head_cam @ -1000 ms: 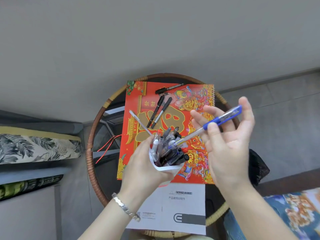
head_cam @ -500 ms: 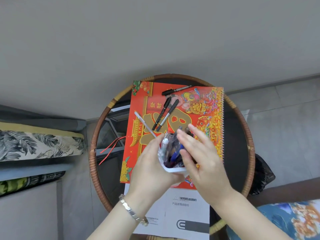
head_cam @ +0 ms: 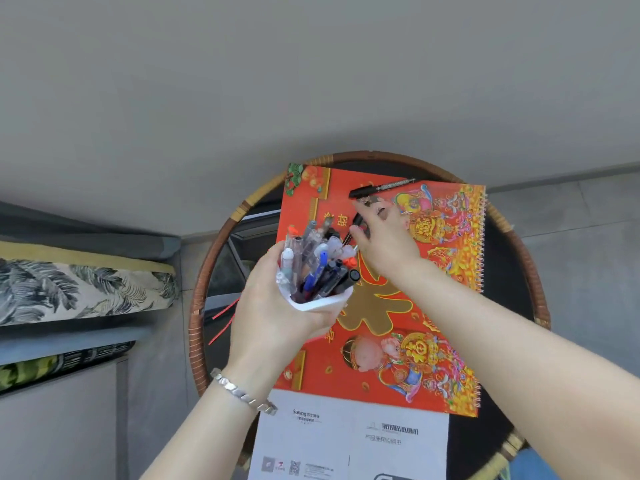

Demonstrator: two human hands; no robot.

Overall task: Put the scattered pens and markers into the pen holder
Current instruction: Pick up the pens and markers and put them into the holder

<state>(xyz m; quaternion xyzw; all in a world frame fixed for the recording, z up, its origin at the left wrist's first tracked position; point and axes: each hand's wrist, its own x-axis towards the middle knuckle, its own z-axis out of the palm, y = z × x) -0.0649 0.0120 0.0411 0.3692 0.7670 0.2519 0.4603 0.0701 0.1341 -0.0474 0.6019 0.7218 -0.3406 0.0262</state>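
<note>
A plain grey wall fills the far half of the view. Below it stands a round bench [head_cam: 194,306] with a woven rattan rim and a dark top. A red wall calendar [head_cam: 446,299] with gold figures and a spiral binding on its right edge lies flat on the bench. A white printed manual [head_cam: 349,441] lies at the near edge, partly under the calendar. At far left, a cushion with a leaf pattern [head_cam: 69,289] sits beside the bench.

The left hand [head_cam: 277,317] is closed around a white pen holder [head_cam: 322,301], held above the left part of the calendar and tilted toward the right. The holder is packed with pens and markers [head_cam: 318,268]; a blue-capped pen, several clear barrels, black barrels and two orange-red tips are visible. A silver link bracelet [head_cam: 242,393] sits on the left wrist.

The right hand [head_cam: 384,233] reaches to the far side of the holder, palm down, over the calendar. Its fingers are curled onto two black pens [head_cam: 355,226] lying on the calendar; whether the grip is fully closed on them cannot be told. One black marker [head_cam: 381,187] lies loose at the far edge of the calendar, just beyond the right fingertips and apart from them.
</note>
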